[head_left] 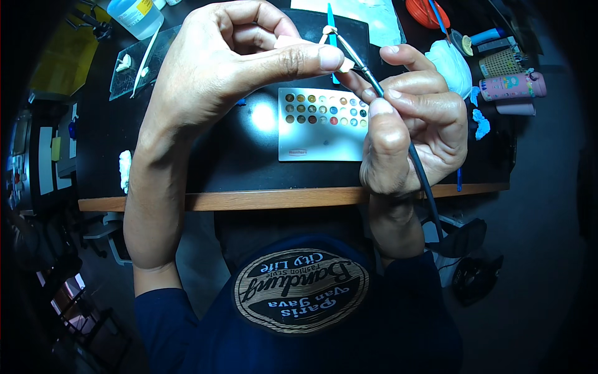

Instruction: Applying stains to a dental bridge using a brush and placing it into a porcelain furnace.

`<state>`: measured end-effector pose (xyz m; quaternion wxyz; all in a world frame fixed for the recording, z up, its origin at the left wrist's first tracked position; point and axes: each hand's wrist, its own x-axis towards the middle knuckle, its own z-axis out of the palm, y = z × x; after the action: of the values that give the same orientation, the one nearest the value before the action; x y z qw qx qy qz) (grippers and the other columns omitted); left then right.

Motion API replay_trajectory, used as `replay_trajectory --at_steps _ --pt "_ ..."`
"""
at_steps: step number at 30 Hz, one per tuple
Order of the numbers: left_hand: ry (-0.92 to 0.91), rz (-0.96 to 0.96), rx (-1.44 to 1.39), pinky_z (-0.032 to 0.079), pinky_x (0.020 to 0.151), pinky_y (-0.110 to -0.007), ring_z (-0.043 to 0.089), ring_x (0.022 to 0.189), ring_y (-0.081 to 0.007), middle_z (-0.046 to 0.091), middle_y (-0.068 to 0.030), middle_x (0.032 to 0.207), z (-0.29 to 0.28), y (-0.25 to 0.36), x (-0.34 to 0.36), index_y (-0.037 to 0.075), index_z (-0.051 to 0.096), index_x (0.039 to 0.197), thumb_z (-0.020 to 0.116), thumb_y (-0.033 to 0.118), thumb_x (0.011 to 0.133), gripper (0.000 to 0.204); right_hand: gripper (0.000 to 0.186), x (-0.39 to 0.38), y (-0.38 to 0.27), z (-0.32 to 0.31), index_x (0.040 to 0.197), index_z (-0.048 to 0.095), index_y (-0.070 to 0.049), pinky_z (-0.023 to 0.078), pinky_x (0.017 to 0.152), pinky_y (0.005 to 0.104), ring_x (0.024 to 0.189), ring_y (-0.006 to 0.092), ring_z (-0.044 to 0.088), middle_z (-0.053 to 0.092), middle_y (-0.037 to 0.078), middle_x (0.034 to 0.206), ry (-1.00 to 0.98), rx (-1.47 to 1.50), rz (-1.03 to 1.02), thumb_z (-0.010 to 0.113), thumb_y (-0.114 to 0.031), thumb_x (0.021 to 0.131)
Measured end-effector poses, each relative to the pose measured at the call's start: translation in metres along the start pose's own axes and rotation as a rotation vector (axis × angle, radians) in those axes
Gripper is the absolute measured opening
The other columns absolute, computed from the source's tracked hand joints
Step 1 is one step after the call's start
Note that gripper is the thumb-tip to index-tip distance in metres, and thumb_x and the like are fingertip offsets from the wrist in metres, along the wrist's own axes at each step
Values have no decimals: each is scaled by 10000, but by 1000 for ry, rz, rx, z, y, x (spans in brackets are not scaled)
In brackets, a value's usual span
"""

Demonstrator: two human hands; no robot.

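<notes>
My left hand (230, 68) is raised over the desk, thumb and fingers pinched on a small cream-coloured piece (347, 65). In my right hand (417, 118) a slim brush-like tool (418, 163) with a long black handle and a metal front slants up to the left. Its front end meets a tiny pale, tooth-like bit (329, 30) just above my left thumb; whether that bit joins the cream piece I cannot tell. Below the hands lies a white palette (311, 138) with rows of small coloured wells, partly covered by my right hand.
A blue stick (331, 10) is behind the fingertips. At the left are a clear tub (136, 20) and a dark glass slab (119, 82) with white bits. White crumpled material (450, 67), a pink cylinder (507, 86) and an orange-red bowl (426, 14) stand right. The wooden edge (274, 199) runs nearest me.
</notes>
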<state>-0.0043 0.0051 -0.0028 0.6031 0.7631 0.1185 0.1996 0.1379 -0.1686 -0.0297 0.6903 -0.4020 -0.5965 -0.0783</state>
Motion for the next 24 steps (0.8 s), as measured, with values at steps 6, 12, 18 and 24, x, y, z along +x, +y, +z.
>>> replay_trajectory --at_steps 6,12,18,24 --pt "2 -14 20 506 788 -210 676 809 -66 724 -23 842 -2 1 -1 53 686 970 863 278 833 318 115 1 2 1 948 602 13 553 993 505 812 181 623 618 121 784 -1 5 -40 669 19 854" --pt "17 -39 5 507 774 -200 675 795 -64 722 -26 845 1 3 -1 51 682 967 871 287 826 334 111 1 2 1 941 610 5 520 1021 530 799 178 618 614 114 757 15 44 -33 655 28 843" --pt "23 -21 -5 526 770 -202 685 801 -75 728 -41 855 3 3 -1 39 677 979 888 288 809 368 137 0 2 2 938 612 3 489 1038 544 781 171 613 611 111 750 41 73 -13 634 57 814" --pt "28 -43 -10 539 773 -209 692 807 -79 730 -47 858 3 6 -1 40 675 990 890 269 807 363 150 4 1 3 928 612 -1 470 1035 550 740 157 583 593 102 718 33 36 -42 610 65 793"
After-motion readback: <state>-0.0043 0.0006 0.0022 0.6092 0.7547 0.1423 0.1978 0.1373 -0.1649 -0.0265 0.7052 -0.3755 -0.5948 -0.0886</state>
